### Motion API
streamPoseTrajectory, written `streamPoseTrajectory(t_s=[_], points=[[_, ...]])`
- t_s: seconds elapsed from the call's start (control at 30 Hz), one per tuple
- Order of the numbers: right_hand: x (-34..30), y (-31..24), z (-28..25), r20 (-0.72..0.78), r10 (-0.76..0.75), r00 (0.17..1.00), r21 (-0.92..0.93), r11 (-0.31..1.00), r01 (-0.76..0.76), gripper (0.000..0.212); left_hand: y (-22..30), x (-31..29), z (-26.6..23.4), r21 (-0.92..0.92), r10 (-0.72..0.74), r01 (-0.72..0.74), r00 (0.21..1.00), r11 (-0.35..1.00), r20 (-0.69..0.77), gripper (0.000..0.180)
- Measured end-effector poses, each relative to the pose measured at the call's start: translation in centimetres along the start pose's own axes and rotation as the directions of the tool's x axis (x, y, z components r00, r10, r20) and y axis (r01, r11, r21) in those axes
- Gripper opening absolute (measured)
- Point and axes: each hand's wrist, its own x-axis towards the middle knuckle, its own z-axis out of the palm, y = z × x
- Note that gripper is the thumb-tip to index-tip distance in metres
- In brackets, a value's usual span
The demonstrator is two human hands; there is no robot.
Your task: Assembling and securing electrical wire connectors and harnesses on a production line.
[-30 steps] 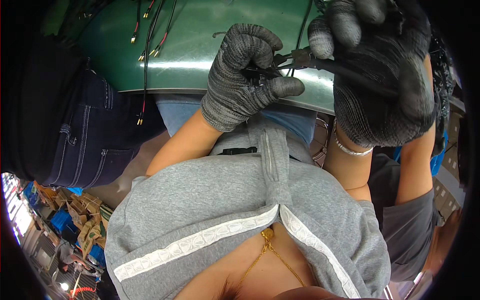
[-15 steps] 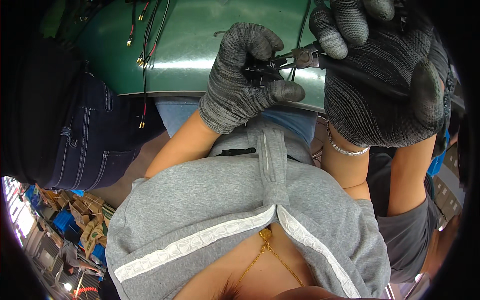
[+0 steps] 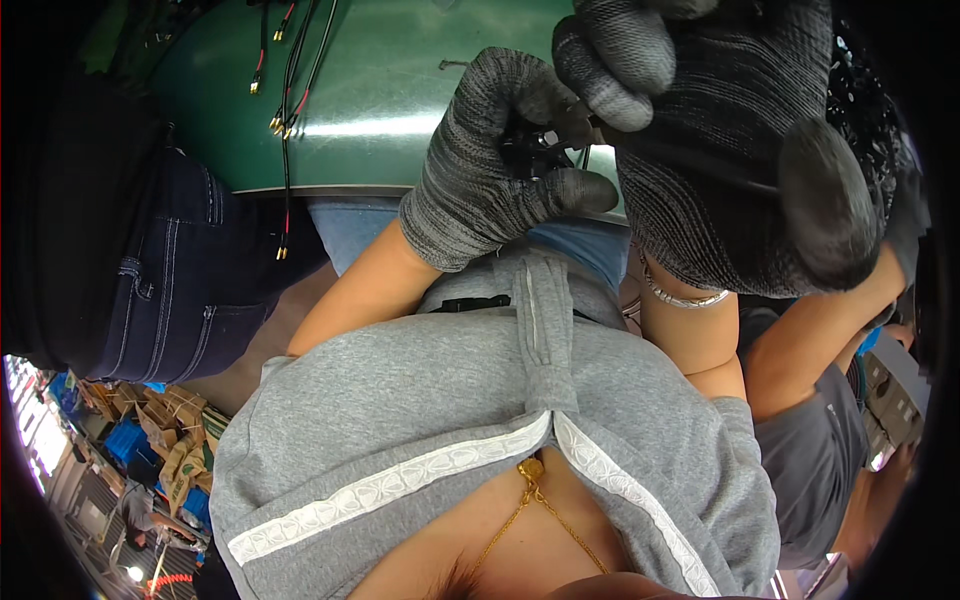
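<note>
My left hand, in a grey knit glove, pinches a small black part between thumb and fingers over the front edge of the green table. My right hand, gloved the same way, is wrapped round a pair of pliers. Only a bit of the pliers' metal head shows now; the handles are hidden behind the glove. The jaws reach in at the black part, but whether they grip it cannot be seen. A thin dark cable runs down behind the pliers.
Several black-and-red cables with brass-coloured ends lie on the table at the left, one hanging over its edge. A person in dark jeans stands close on the left. Another person's bare arm is at the right, beside shiny black material.
My right hand has moved left and slightly up, toward my left hand, bringing the pliers' head against the black part. My left hand has barely shifted. The other person's arm at the right has moved outward.
</note>
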Motion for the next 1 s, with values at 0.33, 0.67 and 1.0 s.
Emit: streamPoseTrajectory(t_s=[0.33,0.67,1.0], points=[[3.2,-6.5,-4.0,-0.067,-0.028,0.997,0.042,0.999,0.031,0.053,1.2,1.2,-1.7,0.4,0.003,-0.024,0.999,0.916,0.053,0.048],[-1.8,-4.0,-4.9,-0.612,-0.19,0.768,0.091,0.947,0.307,0.036,9.3,15.7,-2.6,0.305,0.14,0.015,0.867,0.952,-0.479,0.037],[-4.5,-6.2,-6.7,-0.725,-0.183,0.664,0.02,0.958,0.286,0.034,14.6,17.2,5.5,0.954,-0.339,-0.032,0.931,0.297,0.137,0.038]])
